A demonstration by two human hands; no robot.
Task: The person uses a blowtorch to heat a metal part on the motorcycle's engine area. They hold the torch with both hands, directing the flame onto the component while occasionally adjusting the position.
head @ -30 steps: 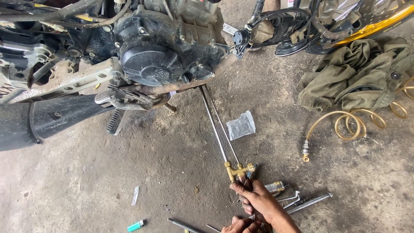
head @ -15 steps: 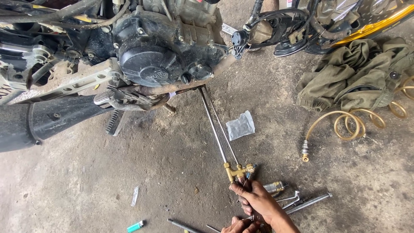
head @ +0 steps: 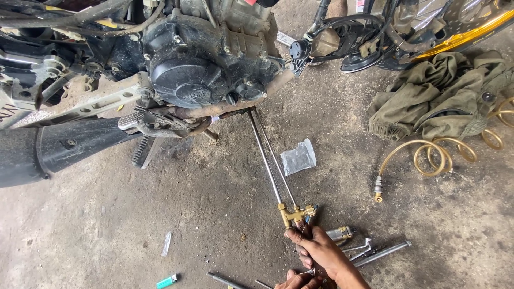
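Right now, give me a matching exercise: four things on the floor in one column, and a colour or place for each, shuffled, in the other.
Things:
1. lighter
2. coiled hose
3. clear plastic bag
4. folded cloth

Colour or place:
A. olive green, right of the engine
B. green, near the bottom edge, left of the hands
C. brass-coloured, with a metal fitting at its end
D. see-through, just right of the torch's two long tubes

Pairs: 1-B, 2-C, 3-D, 4-A
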